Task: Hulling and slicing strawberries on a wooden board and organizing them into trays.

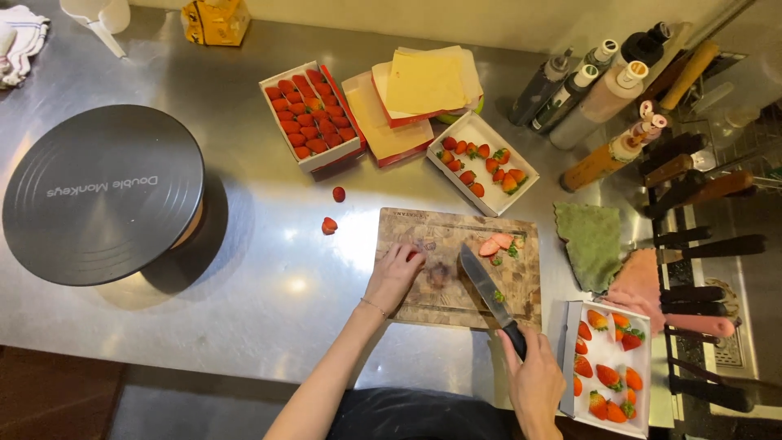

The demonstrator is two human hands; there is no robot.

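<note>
Left hand [397, 275] pinned a strawberry [413, 255] on the cutting board [456, 305], fingers curled over it. Right hand [533, 376] gripped the knife [486, 291], blade angled just beside those fingers. Risk: a slip on wet fruit could nick the fingertips.

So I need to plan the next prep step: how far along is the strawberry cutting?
Early on. Done: a few cut strawberry pieces lie at the far edge of the cutting board. In hand: the left hand pins a strawberry on the board while the right hand holds the knife. Left: a full box of strawberries and two partly filled boxes.
</note>
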